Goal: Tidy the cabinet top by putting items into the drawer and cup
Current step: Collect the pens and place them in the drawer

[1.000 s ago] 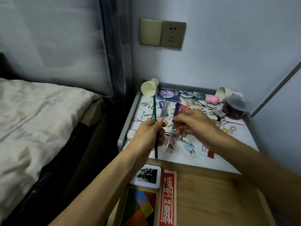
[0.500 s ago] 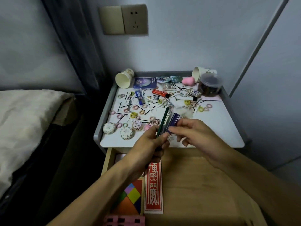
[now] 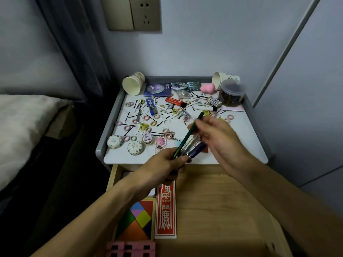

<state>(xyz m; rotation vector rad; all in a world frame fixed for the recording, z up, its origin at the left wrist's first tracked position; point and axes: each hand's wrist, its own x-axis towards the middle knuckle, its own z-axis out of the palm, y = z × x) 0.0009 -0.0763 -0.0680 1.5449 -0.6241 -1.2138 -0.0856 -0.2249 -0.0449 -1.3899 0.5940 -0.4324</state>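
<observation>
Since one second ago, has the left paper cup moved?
No. The paper cup still lies on its side in the back left corner of the cabinet top, beside the blue card.

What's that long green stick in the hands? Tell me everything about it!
It is a thin green pencil, smooth and probably painted wood. It slants up and right above the front of the white cabinet top. The left hand grips its lower end together with other pens. The right hand is by its upper part; blur hides any touch.
</observation>
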